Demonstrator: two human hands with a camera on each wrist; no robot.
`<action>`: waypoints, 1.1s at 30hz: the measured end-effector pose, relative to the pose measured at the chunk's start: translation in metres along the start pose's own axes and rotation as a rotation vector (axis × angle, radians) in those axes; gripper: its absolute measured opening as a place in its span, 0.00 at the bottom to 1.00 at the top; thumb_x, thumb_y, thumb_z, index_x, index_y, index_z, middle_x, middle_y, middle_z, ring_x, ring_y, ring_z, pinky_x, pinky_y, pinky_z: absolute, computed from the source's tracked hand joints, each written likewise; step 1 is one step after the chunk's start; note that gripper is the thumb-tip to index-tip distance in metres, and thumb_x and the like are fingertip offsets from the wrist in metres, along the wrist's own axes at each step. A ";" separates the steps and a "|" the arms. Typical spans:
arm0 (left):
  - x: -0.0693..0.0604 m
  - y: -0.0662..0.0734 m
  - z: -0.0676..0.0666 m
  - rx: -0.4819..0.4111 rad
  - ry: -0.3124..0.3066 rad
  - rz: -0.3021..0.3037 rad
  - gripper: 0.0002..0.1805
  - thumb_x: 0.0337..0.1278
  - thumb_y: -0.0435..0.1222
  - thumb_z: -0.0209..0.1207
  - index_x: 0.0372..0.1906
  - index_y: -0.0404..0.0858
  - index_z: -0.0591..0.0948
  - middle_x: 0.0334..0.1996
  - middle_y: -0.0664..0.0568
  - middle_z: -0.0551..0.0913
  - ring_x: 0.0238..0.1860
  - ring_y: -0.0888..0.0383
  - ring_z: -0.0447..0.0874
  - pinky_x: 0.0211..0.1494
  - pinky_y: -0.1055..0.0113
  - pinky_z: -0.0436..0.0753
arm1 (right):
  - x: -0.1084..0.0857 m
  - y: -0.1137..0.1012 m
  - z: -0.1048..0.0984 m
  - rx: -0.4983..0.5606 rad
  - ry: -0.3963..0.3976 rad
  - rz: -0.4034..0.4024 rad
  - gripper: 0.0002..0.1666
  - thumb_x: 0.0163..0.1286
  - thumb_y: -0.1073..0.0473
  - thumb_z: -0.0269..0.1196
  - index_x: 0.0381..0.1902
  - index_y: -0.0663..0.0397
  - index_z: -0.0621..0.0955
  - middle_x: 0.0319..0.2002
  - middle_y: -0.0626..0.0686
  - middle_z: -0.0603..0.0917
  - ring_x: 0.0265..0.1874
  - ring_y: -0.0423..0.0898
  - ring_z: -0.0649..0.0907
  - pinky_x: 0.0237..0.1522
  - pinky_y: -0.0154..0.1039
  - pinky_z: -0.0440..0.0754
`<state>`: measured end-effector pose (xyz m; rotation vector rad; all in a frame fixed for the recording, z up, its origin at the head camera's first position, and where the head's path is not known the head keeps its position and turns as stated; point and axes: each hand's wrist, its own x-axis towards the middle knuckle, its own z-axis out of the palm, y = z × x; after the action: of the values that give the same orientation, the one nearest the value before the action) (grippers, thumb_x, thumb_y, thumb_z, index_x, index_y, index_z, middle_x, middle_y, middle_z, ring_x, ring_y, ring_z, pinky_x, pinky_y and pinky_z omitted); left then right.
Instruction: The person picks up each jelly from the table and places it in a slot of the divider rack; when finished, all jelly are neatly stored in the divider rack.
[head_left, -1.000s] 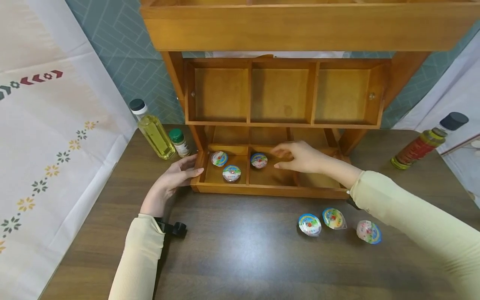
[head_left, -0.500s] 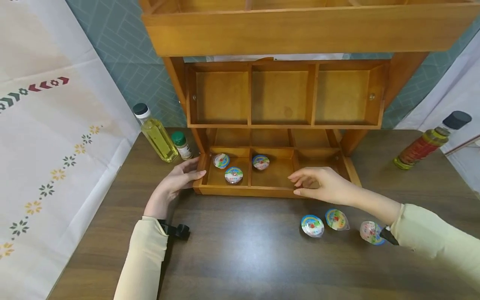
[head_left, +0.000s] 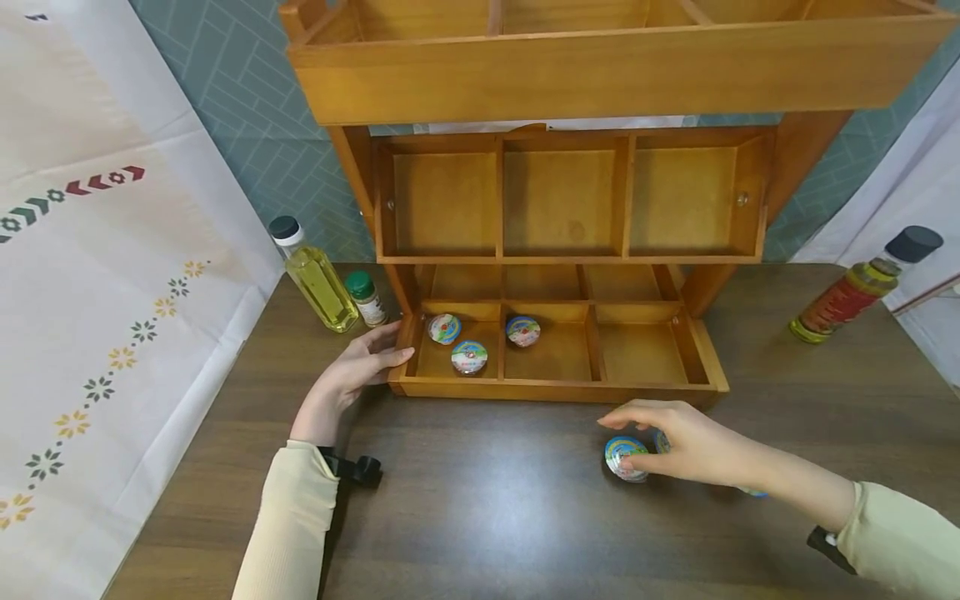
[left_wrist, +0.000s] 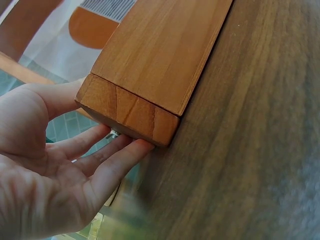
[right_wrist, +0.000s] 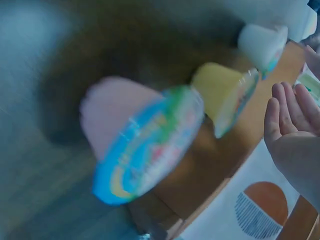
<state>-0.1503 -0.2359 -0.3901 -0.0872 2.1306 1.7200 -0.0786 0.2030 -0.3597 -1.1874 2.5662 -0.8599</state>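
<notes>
My left hand (head_left: 360, 367) holds the left end of a wooden rack's (head_left: 555, 390) bottom tray, thumb on one side of the corner and fingers on the other. My right hand (head_left: 690, 442) hovers over a white jelly cup (head_left: 621, 450) on the table, fingers spread in a loose curve. A yellow jelly cup (right_wrist: 212, 87) and a pink one (right_wrist: 120, 115) lie nearby, mostly hidden by that hand in the head view. Inside the tray, two jelly cups (head_left: 444, 328) sit in the left compartment and one jelly cup (head_left: 522, 331) in the middle.
The rack's upper tiers (head_left: 566, 192) rise behind the bottom tray. At left stand an oil bottle (head_left: 321, 287) and a green-capped jar (head_left: 366, 300). Another bottle with a red label (head_left: 847, 300) is at the right. The wooden table (head_left: 487, 500) stretches in front.
My right hand has drawn back from the tray's middle compartment, down and to the right, to the loose jelly cups. My left hand has stayed on the tray's end.
</notes>
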 end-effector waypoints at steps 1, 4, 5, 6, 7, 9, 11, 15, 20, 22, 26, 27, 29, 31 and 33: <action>0.000 0.000 0.000 0.001 0.001 0.000 0.40 0.61 0.39 0.57 0.73 0.39 0.50 0.72 0.40 0.51 0.66 0.41 0.59 0.61 0.45 0.67 | -0.003 0.000 0.002 -0.009 0.007 -0.012 0.25 0.58 0.50 0.68 0.53 0.51 0.78 0.49 0.45 0.81 0.42 0.43 0.81 0.41 0.39 0.80; 0.000 -0.001 -0.001 0.003 0.001 0.002 0.40 0.61 0.39 0.57 0.73 0.39 0.50 0.71 0.39 0.52 0.65 0.41 0.60 0.60 0.46 0.68 | -0.009 0.001 0.008 -0.032 0.034 -0.046 0.26 0.56 0.52 0.69 0.53 0.49 0.78 0.49 0.43 0.79 0.43 0.40 0.80 0.41 0.37 0.80; 0.000 -0.001 -0.001 0.004 0.001 0.004 0.40 0.61 0.39 0.57 0.73 0.39 0.50 0.71 0.39 0.52 0.65 0.41 0.61 0.60 0.46 0.69 | -0.010 0.002 0.010 -0.042 0.042 -0.053 0.26 0.56 0.53 0.70 0.53 0.49 0.78 0.49 0.42 0.79 0.44 0.40 0.80 0.41 0.37 0.80; 0.000 -0.002 -0.001 0.006 0.000 0.006 0.40 0.61 0.39 0.57 0.73 0.39 0.50 0.71 0.39 0.52 0.64 0.41 0.61 0.60 0.47 0.69 | -0.012 0.002 0.012 -0.051 0.050 -0.055 0.26 0.56 0.53 0.70 0.53 0.49 0.78 0.49 0.42 0.79 0.45 0.40 0.80 0.41 0.37 0.80; 0.000 -0.002 -0.001 0.008 0.000 0.007 0.40 0.61 0.39 0.57 0.73 0.39 0.50 0.71 0.38 0.52 0.64 0.42 0.62 0.59 0.48 0.70 | -0.013 0.003 0.013 -0.063 0.061 -0.055 0.27 0.55 0.53 0.70 0.53 0.49 0.78 0.49 0.42 0.78 0.45 0.40 0.79 0.41 0.37 0.80; 0.000 -0.002 -0.001 0.008 0.002 0.006 0.40 0.61 0.39 0.57 0.73 0.39 0.50 0.71 0.39 0.52 0.64 0.42 0.62 0.59 0.49 0.70 | -0.014 0.003 0.016 -0.078 0.075 -0.040 0.26 0.55 0.51 0.70 0.52 0.50 0.78 0.49 0.42 0.79 0.45 0.40 0.79 0.41 0.36 0.80; 0.000 -0.002 0.000 0.006 0.002 0.004 0.40 0.61 0.39 0.57 0.73 0.39 0.50 0.71 0.39 0.52 0.64 0.42 0.61 0.59 0.48 0.69 | -0.015 0.002 0.018 -0.087 0.081 -0.025 0.26 0.55 0.50 0.70 0.51 0.52 0.79 0.49 0.43 0.79 0.45 0.41 0.79 0.41 0.36 0.80; 0.000 -0.001 0.000 0.006 0.002 -0.002 0.40 0.61 0.39 0.57 0.73 0.39 0.50 0.71 0.39 0.51 0.65 0.41 0.60 0.61 0.45 0.67 | -0.015 0.002 0.020 -0.113 0.070 -0.013 0.27 0.56 0.49 0.69 0.51 0.55 0.80 0.48 0.44 0.80 0.44 0.42 0.80 0.40 0.35 0.80; 0.000 0.001 0.000 0.006 -0.002 0.002 0.40 0.62 0.39 0.57 0.73 0.38 0.50 0.71 0.38 0.52 0.65 0.41 0.60 0.62 0.45 0.66 | -0.013 0.003 0.019 -0.160 0.047 -0.014 0.27 0.57 0.46 0.67 0.50 0.56 0.81 0.47 0.44 0.80 0.44 0.41 0.80 0.40 0.35 0.81; -0.001 0.001 0.000 0.006 -0.004 0.004 0.40 0.62 0.39 0.56 0.73 0.38 0.50 0.71 0.38 0.52 0.64 0.41 0.61 0.61 0.46 0.67 | -0.013 0.003 0.019 -0.168 0.041 -0.017 0.27 0.58 0.46 0.67 0.50 0.55 0.81 0.47 0.43 0.80 0.44 0.41 0.80 0.40 0.35 0.81; 0.000 0.000 -0.001 0.007 -0.008 0.008 0.40 0.62 0.38 0.56 0.73 0.38 0.49 0.71 0.38 0.52 0.64 0.42 0.61 0.60 0.48 0.68 | -0.014 0.003 0.017 -0.195 0.027 -0.028 0.28 0.59 0.44 0.66 0.51 0.55 0.81 0.48 0.43 0.79 0.45 0.41 0.80 0.40 0.36 0.81; 0.000 0.000 -0.001 0.004 -0.009 0.009 0.40 0.62 0.38 0.56 0.73 0.38 0.50 0.71 0.38 0.52 0.64 0.42 0.61 0.60 0.48 0.67 | -0.014 0.003 0.016 -0.200 0.024 -0.030 0.28 0.58 0.44 0.66 0.52 0.54 0.81 0.48 0.43 0.79 0.45 0.41 0.80 0.40 0.36 0.81; -0.001 0.000 -0.001 0.000 -0.010 0.010 0.40 0.62 0.38 0.56 0.73 0.38 0.50 0.71 0.38 0.52 0.64 0.42 0.60 0.61 0.47 0.67 | -0.014 0.003 0.016 -0.215 0.016 -0.035 0.29 0.58 0.43 0.66 0.52 0.54 0.81 0.49 0.43 0.79 0.45 0.42 0.80 0.41 0.38 0.81; -0.001 0.000 -0.001 0.001 -0.011 0.011 0.40 0.62 0.38 0.56 0.73 0.38 0.50 0.71 0.38 0.52 0.65 0.41 0.60 0.61 0.46 0.66 | -0.014 0.002 0.015 -0.223 0.006 -0.033 0.30 0.57 0.42 0.66 0.53 0.53 0.80 0.49 0.44 0.79 0.46 0.44 0.80 0.42 0.39 0.81; -0.001 0.000 0.000 -0.001 -0.012 0.010 0.40 0.62 0.38 0.57 0.73 0.38 0.50 0.71 0.38 0.52 0.65 0.41 0.60 0.62 0.45 0.66 | -0.015 0.002 0.015 -0.231 -0.002 -0.028 0.32 0.56 0.42 0.67 0.54 0.53 0.80 0.50 0.45 0.79 0.47 0.45 0.80 0.43 0.41 0.81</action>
<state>-0.1495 -0.2366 -0.3901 -0.0669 2.1256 1.7224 -0.0640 0.2089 -0.3742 -1.2854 2.7115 -0.5776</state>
